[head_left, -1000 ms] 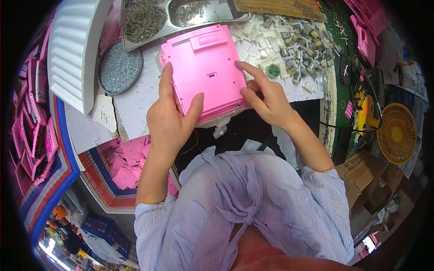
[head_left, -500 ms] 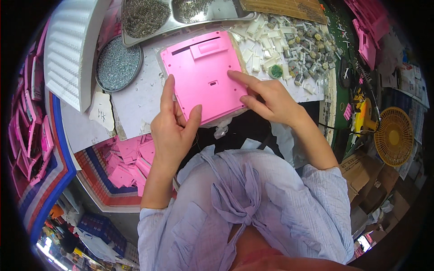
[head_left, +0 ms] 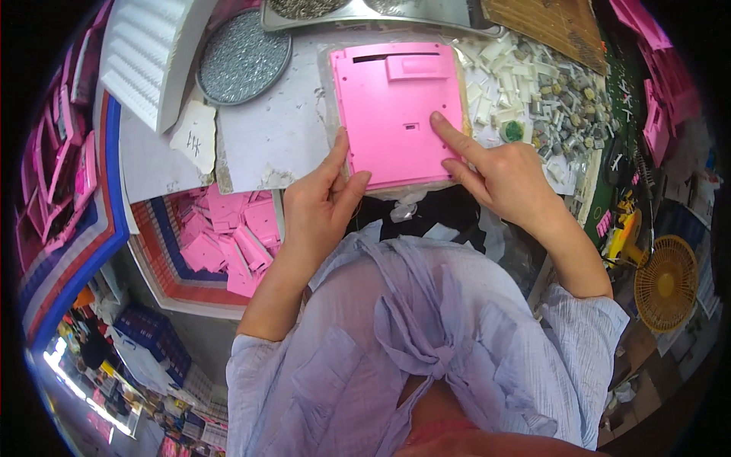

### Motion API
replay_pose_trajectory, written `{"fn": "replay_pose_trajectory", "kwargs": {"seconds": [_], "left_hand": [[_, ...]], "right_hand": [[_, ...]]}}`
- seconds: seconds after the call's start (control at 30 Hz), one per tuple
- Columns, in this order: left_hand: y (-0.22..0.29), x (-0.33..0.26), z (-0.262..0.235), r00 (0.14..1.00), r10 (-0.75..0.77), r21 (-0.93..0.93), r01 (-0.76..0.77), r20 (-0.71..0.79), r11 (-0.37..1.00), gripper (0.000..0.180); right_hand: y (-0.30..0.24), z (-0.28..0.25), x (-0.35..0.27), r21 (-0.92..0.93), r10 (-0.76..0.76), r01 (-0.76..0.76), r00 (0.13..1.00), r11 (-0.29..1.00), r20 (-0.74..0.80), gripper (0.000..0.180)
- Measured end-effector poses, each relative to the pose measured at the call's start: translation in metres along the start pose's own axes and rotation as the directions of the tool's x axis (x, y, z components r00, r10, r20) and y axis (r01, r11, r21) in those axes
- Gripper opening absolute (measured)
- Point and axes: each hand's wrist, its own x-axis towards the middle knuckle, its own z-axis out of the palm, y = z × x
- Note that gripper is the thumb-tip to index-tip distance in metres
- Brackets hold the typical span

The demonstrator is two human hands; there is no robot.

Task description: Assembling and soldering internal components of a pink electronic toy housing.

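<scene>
A flat pink plastic housing panel (head_left: 384,148), with a long slot at its far edge, a raised block and a small central cutout, lies on a pad in crumpled clear plastic wrap (head_left: 407,204). My left hand (head_left: 320,209) holds its near left corner, index finger along the side edge and thumb on the near edge. On the right side, my right hand (head_left: 502,175) grips the panel, its index fingertip on the face beside the cutout and its thumb near the near right corner. The other right fingers are mostly hidden.
Beyond lie a round dish of small screws (head_left: 244,57) and a metal tray (head_left: 373,17) of small metal parts. White plastic pieces and small motors (head_left: 563,107) are heaped right. A bin of pink parts (head_left: 228,244) sits below left; a yellow fan (head_left: 665,283) stands far right.
The whole view has shifted and turned, so the panel appears farther right and straighter. Both hands remain on the panel, with little change in their grip.
</scene>
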Motion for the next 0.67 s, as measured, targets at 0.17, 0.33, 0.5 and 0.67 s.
{"fn": "replay_pose_trajectory", "kwargs": {"seconds": [0.17,0.33,0.5,0.67], "left_hand": [[-0.025,0.042,-0.061,0.999,0.0,0.038,-0.002,0.05,0.999,0.027],[-0.041,0.118,-0.091,0.931,0.245,0.609,-0.031,-0.271,0.792,0.016],[-0.051,0.12,-0.097,0.941,0.218,0.657,0.005,-0.258,0.754,0.012],[-0.057,0.124,-0.095,0.908,0.251,0.547,-0.03,-0.334,0.837,0.012]], "right_hand": [[-0.005,-0.022,0.012,-0.098,-0.066,0.066,0.998,0.993,-0.002,0.046],[-0.019,-0.053,0.042,-0.232,-0.196,0.226,0.97,0.946,0.146,0.026],[-0.02,-0.075,0.087,-0.255,-0.388,0.467,0.87,0.847,0.305,0.021],[-0.068,-0.018,0.218,-0.33,-0.651,0.568,0.712,0.754,-0.262,0.009]]}}
